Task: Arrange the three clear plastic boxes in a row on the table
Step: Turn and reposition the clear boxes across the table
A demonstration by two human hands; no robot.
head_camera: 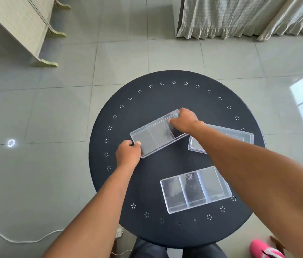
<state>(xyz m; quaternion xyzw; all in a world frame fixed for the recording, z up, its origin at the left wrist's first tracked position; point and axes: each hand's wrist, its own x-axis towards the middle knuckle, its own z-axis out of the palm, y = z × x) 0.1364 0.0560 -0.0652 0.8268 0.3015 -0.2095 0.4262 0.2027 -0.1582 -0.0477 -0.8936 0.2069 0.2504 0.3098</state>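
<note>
clear box [158,134] held at both ends by left hand [128,152] and right hand [185,120] could slip and knock the box [227,137] beside it.

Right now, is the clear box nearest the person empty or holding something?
Empty. The nearest box lies flat and open-topped on the table; the dark tabletop shows through all three of its compartments.

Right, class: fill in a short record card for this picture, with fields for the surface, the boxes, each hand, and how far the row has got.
surface: round black table
held box: clear plastic three-compartment box, angled
left hand: grips its near-left end
right hand: grips its far-right end
near box: clear divided box, untouched
right box: clear box, partly hidden by right forearm
row: not yet formed
</note>
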